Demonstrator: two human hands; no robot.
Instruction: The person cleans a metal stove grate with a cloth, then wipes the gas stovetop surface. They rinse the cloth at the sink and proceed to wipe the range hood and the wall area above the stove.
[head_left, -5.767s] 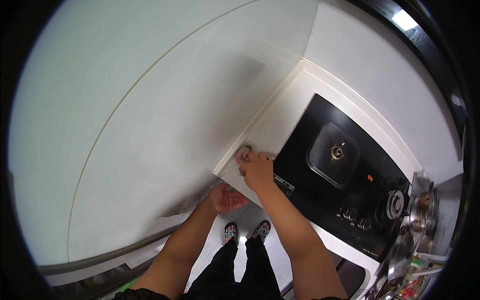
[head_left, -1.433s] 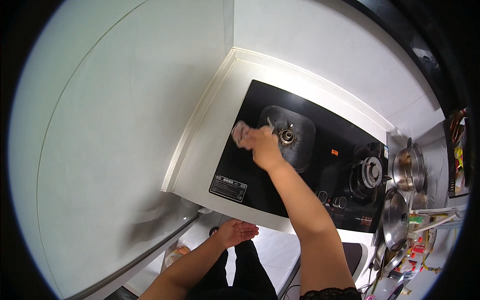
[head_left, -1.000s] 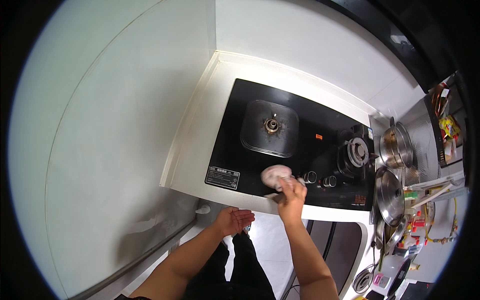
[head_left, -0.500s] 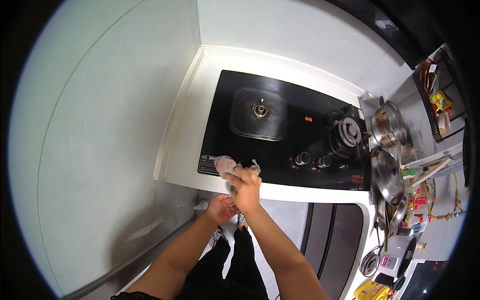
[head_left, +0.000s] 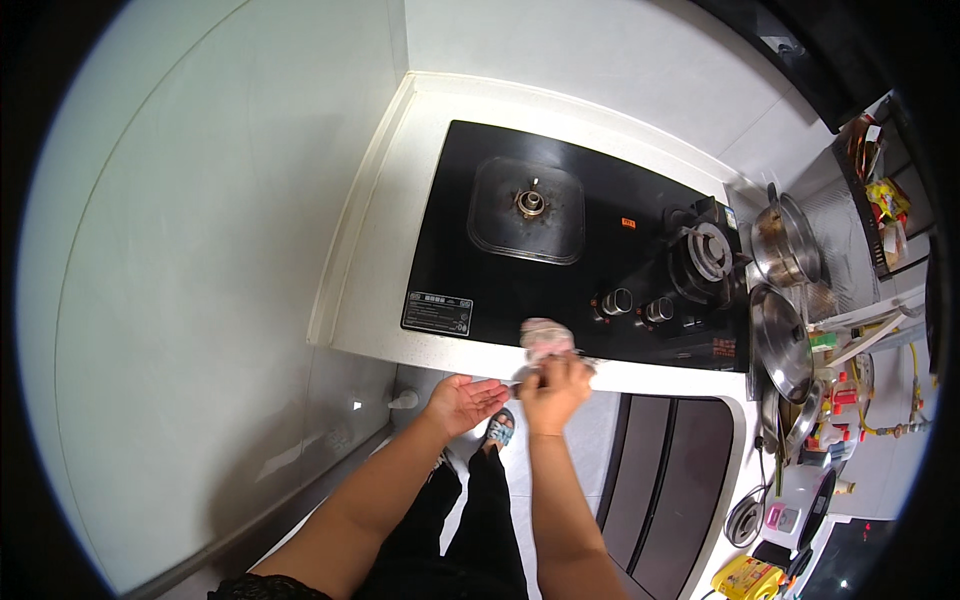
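My right hand [head_left: 556, 394] is closed round a crumpled pinkish-white cloth [head_left: 546, 338], at the front edge of a black glass cooktop [head_left: 400, 240]. Hand and cloth are slightly blurred. Beside it, just off the pale counter edge, my left hand [head_left: 464, 404] is palm up with fingers stretched out and nothing in it. The cooktop's left burner [head_left: 531, 204] is stripped to its core within a square recess. A printed label [head_left: 437, 313] shows at the front left corner. Two control knobs [head_left: 617, 301] sit right of the cloth.
The right burner [head_left: 708, 250] carries a round metal ring. Past it stand a steel pot [head_left: 785, 242] and a leaning lid [head_left: 780, 340]. Several bottles and a white appliance [head_left: 796, 510] line the counter at right. A wall [head_left: 200, 250] bounds the left side.
My right hand has swept the cloth rightward along the cooktop's front edge, uncovering the label. My left hand has moved slightly right and its fingers have straightened.
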